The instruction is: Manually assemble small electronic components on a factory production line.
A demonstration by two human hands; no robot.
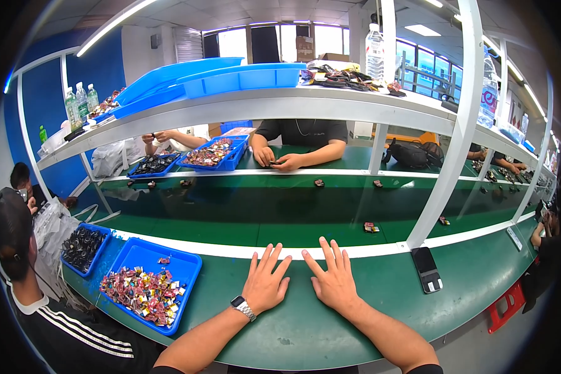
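My left hand [266, 282] rests palm down near the white rail, its fingers spread and holding nothing. A watch with a metal band [243, 307] circles that wrist. Beside it my right hand [335, 278] lies flat in the same way, fingers apart, with the tips over the white rail [380, 250]. Both hands are on the green worktop [293, 336]. To the left stands a blue tray [192, 265] heaped with small red, yellow and silver electronic parts [144, 294]. A black phone-like device [426, 269] lies to the right of my right hand.
A smaller blue tray [86, 248] holds black parts. Beyond the rail, the green conveyor belt [280, 212] carries scattered small parts [371, 227]. A white post [445, 137] and overhead shelf [262, 106] frame the bench. Co-workers sit at left, opposite and far right; a red stool [506, 306] stands right.
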